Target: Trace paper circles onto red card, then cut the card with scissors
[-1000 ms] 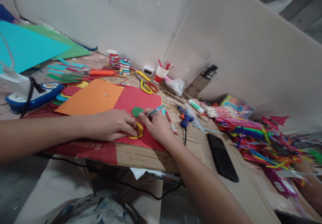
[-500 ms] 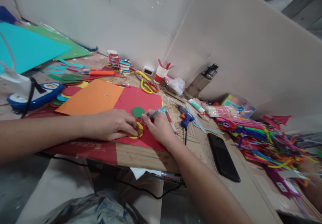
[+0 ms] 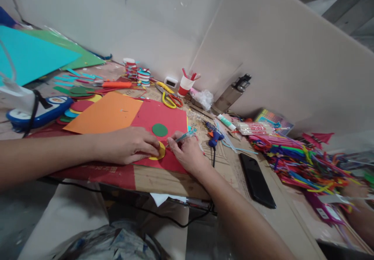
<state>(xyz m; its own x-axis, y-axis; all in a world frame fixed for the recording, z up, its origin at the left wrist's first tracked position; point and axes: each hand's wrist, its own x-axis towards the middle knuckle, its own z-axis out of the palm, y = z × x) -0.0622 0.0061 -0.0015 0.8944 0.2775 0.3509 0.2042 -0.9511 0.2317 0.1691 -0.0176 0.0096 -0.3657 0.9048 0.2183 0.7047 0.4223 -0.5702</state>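
My left hand [image 3: 137, 146] rests its fingertips on a yellow paper circle [image 3: 161, 152], pinning it to a sheet of red paper [image 3: 172, 115]. Part of the circle is hidden under these fingers. Closed around a clear light-blue pen [image 3: 187, 134], my right hand [image 3: 187, 151] has the pen's tip at the right edge of the yellow circle. Just above both hands, a green circle [image 3: 159, 130] lies on the red sheet. An orange sheet [image 3: 105, 114] lies to the left of it.
Beyond the red sheet are scissors [image 3: 176, 101], pliers [image 3: 167, 96] and a cup of red sticks [image 3: 186, 86]. A blue glue gun [image 3: 215, 136] and black phone [image 3: 257, 180] lie rightward, before bundled pipe cleaners [image 3: 295, 154]. Another person's hand [image 3: 355, 190] is at far right.
My right hand and the pen have shifted slightly right and down, from the circle's upper right to its right edge. My left hand stays on the yellow circle.
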